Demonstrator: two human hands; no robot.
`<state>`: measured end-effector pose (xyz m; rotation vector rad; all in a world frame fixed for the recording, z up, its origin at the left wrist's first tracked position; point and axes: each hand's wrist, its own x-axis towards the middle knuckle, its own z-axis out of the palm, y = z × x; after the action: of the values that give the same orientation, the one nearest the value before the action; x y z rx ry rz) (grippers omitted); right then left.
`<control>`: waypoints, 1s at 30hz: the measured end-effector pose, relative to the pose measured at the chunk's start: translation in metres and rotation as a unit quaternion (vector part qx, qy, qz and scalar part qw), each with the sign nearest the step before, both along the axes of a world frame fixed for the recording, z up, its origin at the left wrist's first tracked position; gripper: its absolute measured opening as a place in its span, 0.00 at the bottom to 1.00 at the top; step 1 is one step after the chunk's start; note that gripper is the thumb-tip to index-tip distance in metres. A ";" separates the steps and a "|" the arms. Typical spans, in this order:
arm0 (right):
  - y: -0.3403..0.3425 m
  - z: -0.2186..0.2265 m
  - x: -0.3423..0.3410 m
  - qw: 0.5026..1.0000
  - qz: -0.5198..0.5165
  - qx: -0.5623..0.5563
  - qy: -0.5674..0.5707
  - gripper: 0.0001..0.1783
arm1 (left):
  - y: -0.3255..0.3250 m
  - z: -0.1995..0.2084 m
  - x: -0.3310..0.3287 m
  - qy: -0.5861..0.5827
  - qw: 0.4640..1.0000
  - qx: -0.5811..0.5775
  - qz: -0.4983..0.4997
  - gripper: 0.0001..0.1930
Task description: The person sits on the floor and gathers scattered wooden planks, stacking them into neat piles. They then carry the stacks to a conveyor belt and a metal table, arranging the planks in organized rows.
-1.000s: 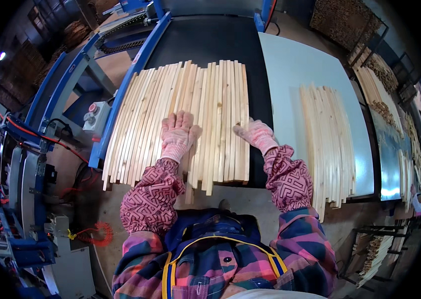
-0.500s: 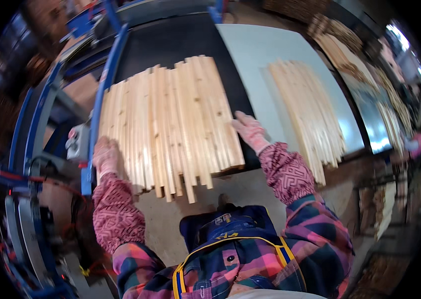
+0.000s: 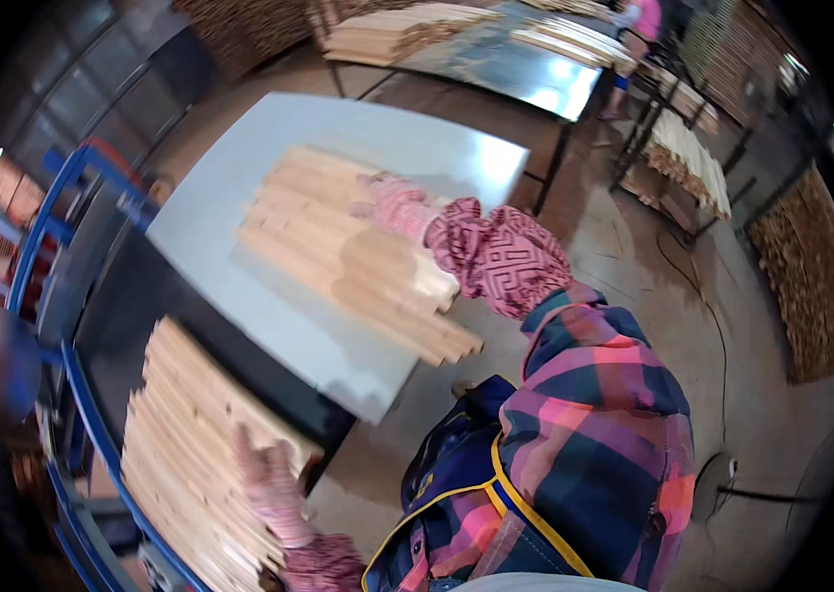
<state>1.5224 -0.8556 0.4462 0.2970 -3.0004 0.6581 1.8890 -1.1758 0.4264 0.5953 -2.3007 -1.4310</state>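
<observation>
My right hand (image 3: 397, 205), in a pink knit glove, reaches across the far batch of pale wooden strips (image 3: 338, 247), its fingers apart over the right side. That batch lies side by side on a light grey tabletop (image 3: 328, 360). Nearer and to the left, my left hand (image 3: 274, 483), gloved too, is over the right edge of another batch of wooden strips (image 3: 180, 464). Its fingers are spread; whether they press on the wood I cannot tell. These strips lie on a black surface (image 3: 141, 286), their ends uneven.
A blue metal frame (image 3: 91, 414) runs along the left side. Beyond the grey table stands another metal-topped table (image 3: 476, 69) with stacked strips, a person in pink beside it. Wood-filled racks (image 3: 679, 163) and a floor cable (image 3: 718, 326) are at right.
My view has swung to the right. My right hand has moved from beside the near strips to over the batch on the grey table. My left hand has shifted to the near batch's right side.
</observation>
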 end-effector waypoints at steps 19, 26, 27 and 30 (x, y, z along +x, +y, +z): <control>-0.154 -0.027 0.006 0.968 0.193 0.027 -0.158 0.42 | 0.048 0.026 0.005 -0.170 0.940 -0.287 0.075 0.45; -0.205 -0.031 0.064 0.973 0.163 -0.065 -0.153 0.47 | 0.026 0.039 0.052 -0.015 0.925 -0.344 0.161 0.43; -0.202 -0.030 0.063 0.967 0.135 -0.124 -0.178 0.48 | 0.034 0.038 0.047 -0.118 0.909 -0.383 0.113 0.43; -0.191 -0.028 0.069 0.954 0.228 -0.056 -0.188 0.52 | 0.061 0.026 0.025 -0.162 0.970 -0.160 0.085 0.40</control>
<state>1.5911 -1.0463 0.4179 0.9824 -3.2472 1.0206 1.9142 -1.1150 0.4526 0.9543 -2.5807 -0.9097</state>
